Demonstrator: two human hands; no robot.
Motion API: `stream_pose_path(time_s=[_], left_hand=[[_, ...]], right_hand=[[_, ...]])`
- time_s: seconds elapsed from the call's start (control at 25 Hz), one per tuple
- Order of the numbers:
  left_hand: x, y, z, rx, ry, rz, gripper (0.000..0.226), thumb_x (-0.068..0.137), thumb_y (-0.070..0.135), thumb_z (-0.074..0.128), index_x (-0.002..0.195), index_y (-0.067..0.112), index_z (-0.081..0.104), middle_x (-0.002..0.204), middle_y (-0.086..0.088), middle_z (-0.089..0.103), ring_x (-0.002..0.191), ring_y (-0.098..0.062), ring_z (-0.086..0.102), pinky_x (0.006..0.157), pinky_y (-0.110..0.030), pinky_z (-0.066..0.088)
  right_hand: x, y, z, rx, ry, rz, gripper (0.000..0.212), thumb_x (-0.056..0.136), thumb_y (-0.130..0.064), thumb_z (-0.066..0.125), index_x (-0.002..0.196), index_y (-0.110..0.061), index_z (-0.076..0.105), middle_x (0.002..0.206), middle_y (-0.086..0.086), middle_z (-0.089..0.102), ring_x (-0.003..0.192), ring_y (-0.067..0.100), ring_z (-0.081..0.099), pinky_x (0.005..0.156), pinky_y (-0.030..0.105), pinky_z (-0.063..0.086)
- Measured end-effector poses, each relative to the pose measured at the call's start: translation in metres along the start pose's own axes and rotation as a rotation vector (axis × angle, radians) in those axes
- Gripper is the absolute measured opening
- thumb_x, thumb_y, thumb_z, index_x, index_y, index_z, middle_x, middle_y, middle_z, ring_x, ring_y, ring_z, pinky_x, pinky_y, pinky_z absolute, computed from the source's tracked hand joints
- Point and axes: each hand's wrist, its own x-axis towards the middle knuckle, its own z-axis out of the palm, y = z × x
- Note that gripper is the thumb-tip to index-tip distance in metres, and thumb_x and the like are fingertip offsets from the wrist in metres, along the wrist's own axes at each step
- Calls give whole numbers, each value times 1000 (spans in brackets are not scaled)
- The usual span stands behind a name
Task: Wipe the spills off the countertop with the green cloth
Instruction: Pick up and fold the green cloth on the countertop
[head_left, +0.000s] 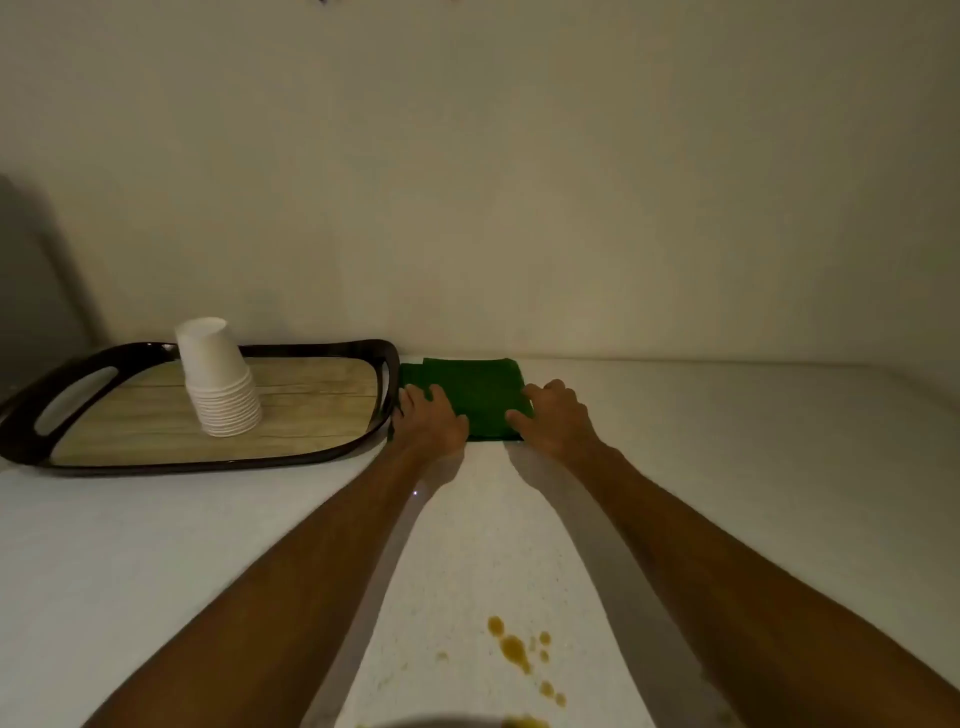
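Note:
A folded green cloth (475, 392) lies flat on the white countertop (727, 467) against the back wall. My left hand (431, 421) rests on the cloth's left near corner, fingers spread over it. My right hand (553, 418) lies on its right near edge, fingers curled at the fabric. Whether either hand grips the cloth is unclear. Brown-orange spills (514, 647) dot the countertop close to me, between my forearms, with another patch (524, 722) at the bottom edge.
A dark-rimmed tray (31, 410) with a wood-look floor sits left of the cloth, nearly touching it. A stack of upturned white paper cups (218, 379) stands on the tray. A plain wall rises behind the counter.

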Motion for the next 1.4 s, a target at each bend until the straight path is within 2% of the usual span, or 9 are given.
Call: stream_pose_path(time_s=[0.24, 0.56, 0.8, 0.88, 0.96, 1.04, 1.12, 1.32, 1.4], left_hand=[[17, 0, 9, 26, -37, -87, 71, 102, 39, 37, 154, 3, 4, 159, -33, 3, 147, -47, 8, 119, -54, 14], [34, 2, 16, 248, 65, -11, 32, 92, 18, 56, 122, 5, 52, 133, -23, 51, 126, -36, 45, 108, -42, 34], [38, 3, 2, -134, 115, -55, 23, 89, 5, 59, 111, -1, 63, 115, -20, 63, 112, -36, 59, 94, -44, 53], [35, 2, -5, -195, 83, -48, 7, 89, 9, 58, 92, 8, 64, 96, -10, 62, 92, -26, 62, 87, -39, 56], [29, 2, -12, -240, 30, -66, 17, 91, 10, 56, 75, 14, 54, 79, -3, 53, 71, -17, 55, 77, -35, 55], [19, 1, -20, -313, -32, -81, 10, 92, 10, 54, 90, 4, 61, 87, -8, 56, 73, -18, 54, 70, -32, 52], [8, -2, -26, -395, -89, -63, 23, 93, 7, 51, 111, -1, 64, 97, -11, 57, 80, -19, 56, 70, -30, 48], [-51, -14, -41, -573, -126, -7, 26, 92, -1, 48, 112, 1, 65, 87, 1, 59, 86, -19, 62, 55, -16, 45], [-86, -22, -47, -644, -101, 3, 36, 90, -4, 50, 125, 2, 59, 97, 7, 58, 90, -13, 61, 59, -8, 48]], right_hand=[[32, -11, 18, -66, -22, 25, 36, 104, -36, 47, 126, -9, 57, 125, 18, 61, 117, 37, 55, 97, 44, 45], [53, -8, 23, 61, -22, 85, 30, 100, -6, 52, 128, 0, 61, 131, 19, 63, 121, 34, 59, 101, 38, 47], [47, -8, 8, 371, -53, 229, 36, 96, -1, 57, 131, -2, 67, 135, 16, 65, 123, 29, 62, 97, 29, 49], [41, -8, 6, 454, -68, 276, 34, 97, -2, 54, 129, -1, 68, 131, 17, 66, 115, 29, 63, 91, 29, 51], [31, -6, 4, 564, -83, 323, 35, 97, -1, 51, 128, 0, 67, 128, 19, 65, 107, 28, 63, 95, 34, 55], [19, -6, -1, 658, -93, 317, 41, 95, 4, 49, 131, -2, 66, 132, 19, 63, 113, 29, 62, 102, 42, 55], [6, -9, -11, 737, -91, 281, 47, 92, 10, 47, 133, -4, 66, 136, 20, 61, 121, 32, 61, 106, 46, 52], [-47, -19, -37, 855, -78, 200, 55, 87, 19, 48, 132, -7, 66, 135, 16, 61, 118, 34, 64, 101, 47, 56], [-77, -24, -45, 866, -96, 150, 59, 85, 22, 50, 133, -9, 65, 137, 16, 58, 116, 34, 64, 98, 47, 58]])
